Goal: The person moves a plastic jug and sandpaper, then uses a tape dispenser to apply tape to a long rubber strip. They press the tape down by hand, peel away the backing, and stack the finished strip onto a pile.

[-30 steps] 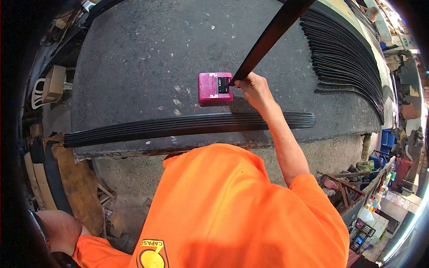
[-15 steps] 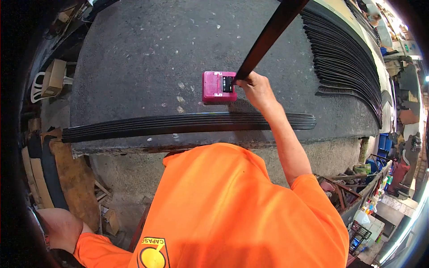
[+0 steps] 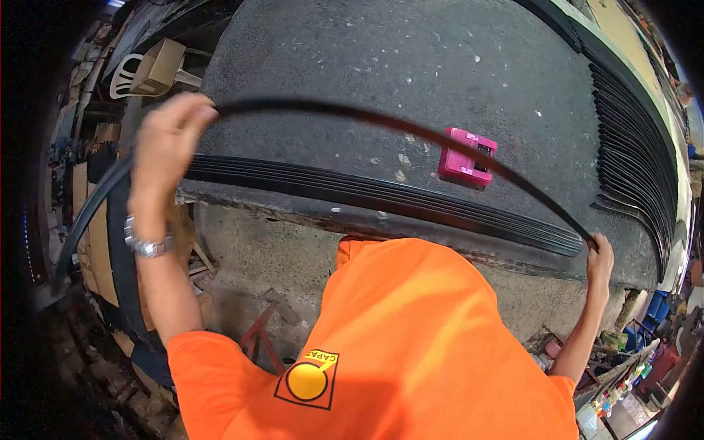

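A long, flexible black strip (image 3: 315,108) arches over the table, bowed upward between my hands. My left hand (image 3: 170,143), a little blurred and wearing a metal watch on the wrist, is closed round it, and a tail of the strip hangs past the hand to the lower left. At the far end my right hand (image 3: 600,257) pinches the strip's tip near the table's front right. Beneath the arch a pink box (image 3: 458,163) with a small dark panel sits on the table, partly crossed by the strip. Several similar black strips (image 3: 381,199) lie side by side along the front edge.
The dark, speckled table (image 3: 330,44) spreads out ahead. Many overlapping black strips (image 3: 634,147) lie at its right side. A cardboard box (image 3: 158,67) rests on a white plastic chair (image 3: 125,77) at the left. Clutter stands on the floor at lower right.
My left hand has come up into view, gripping the strip. My right hand has moved right and toward the front edge, and the strip now arches across the table. The view has shifted left.
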`<state>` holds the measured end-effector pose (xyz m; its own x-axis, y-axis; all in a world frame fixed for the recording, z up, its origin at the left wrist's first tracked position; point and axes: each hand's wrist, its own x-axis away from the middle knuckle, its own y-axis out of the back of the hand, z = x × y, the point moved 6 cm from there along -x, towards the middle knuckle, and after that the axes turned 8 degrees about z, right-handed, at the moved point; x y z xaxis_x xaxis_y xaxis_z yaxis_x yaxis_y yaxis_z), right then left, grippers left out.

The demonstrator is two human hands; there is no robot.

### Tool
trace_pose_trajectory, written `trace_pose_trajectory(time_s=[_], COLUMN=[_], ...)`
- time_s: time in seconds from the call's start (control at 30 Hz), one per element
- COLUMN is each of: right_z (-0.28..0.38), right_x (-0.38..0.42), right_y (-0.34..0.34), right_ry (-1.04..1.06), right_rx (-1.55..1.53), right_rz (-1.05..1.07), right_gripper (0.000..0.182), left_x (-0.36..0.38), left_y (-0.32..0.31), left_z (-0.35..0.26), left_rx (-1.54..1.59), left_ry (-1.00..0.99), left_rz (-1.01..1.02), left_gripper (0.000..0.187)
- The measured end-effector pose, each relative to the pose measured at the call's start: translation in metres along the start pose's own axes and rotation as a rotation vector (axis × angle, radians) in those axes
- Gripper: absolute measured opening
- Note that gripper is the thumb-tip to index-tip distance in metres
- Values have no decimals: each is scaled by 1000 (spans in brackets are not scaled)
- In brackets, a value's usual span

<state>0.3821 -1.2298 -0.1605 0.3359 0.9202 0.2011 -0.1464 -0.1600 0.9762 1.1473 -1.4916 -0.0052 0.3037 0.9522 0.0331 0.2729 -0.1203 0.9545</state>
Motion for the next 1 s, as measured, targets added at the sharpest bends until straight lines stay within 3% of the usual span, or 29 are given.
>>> trace_pose_trajectory(time_s=[0.13,0.23,0.3,0.37,0.5,0.6,0.63,0.8,1.0], right_z=[17,65,121,167,250,298,309,354,409], right_x=[20,26,24,16,1,-8,-10,-25,-44], right_y=[-15,-34,-40,-51,-56,-50,-46,-46,-53], right_ry=[13,30,128,229,395,522,557,620,700], right_rx=[85,-124,-164,-164,-273,-320,-336,-377,-425], right_rz=[110,71,116,117,51,-40,-62,-196,-277], right_gripper=[24,29,25,18,17,21,22,28,22], left_x=[-8,-17,-25,-28,-34,-23,-24,-33,-39], left_y=[-112,-154,-162,-165,-206,-245,-255,-238,-224], left_z=[54,121,165,152,-34,-136,-147,-153,-134], left_rx=[-76,-146,-290,-495,-54,200,233,323,99], left_ry=[-50,-13,158,98,-369,-671,-655,-649,-596], left_rz=[286,410,491,403,246,361,450,254,121], left_gripper=[21,25,20,20,55,53,46,43,48])
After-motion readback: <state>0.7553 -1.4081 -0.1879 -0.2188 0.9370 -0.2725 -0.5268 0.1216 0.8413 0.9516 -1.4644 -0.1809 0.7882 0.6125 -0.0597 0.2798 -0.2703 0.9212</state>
